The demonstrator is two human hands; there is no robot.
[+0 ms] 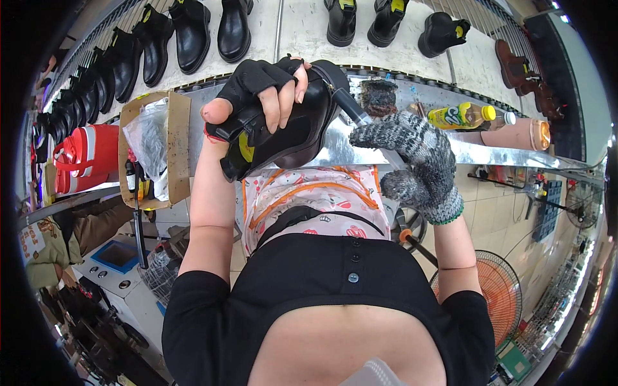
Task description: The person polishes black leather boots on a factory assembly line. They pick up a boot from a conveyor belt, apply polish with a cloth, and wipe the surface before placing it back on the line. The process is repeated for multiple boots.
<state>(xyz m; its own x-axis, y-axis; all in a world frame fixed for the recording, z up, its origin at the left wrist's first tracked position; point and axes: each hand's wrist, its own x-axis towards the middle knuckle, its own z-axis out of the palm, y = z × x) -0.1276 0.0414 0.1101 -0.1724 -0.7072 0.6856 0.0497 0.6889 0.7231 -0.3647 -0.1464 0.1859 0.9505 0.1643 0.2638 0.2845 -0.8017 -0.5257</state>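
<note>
A black leather ankle boot [302,132] with a yellow patch inside its opening is held up in front of me, tilted on its side. My left hand [261,93], in a black fingerless glove, is closed round its upper. In my right hand [418,157], which wears a grey knitted glove, is a slim tool [349,105] with a black front part and a pale, see-through body. The tool's thin tip reaches the edge of the boot's sole. Exactly what kind of tool it is cannot be made out.
Beyond the metal ledge, a conveyor [296,38] carries several black boots. Right of my hands lie a yellow-labelled bottle [457,116] and a pinkish container [515,135]. A dark pad [378,96] lies near the tool. Left are a cardboard box [179,148] and a red bag [87,157].
</note>
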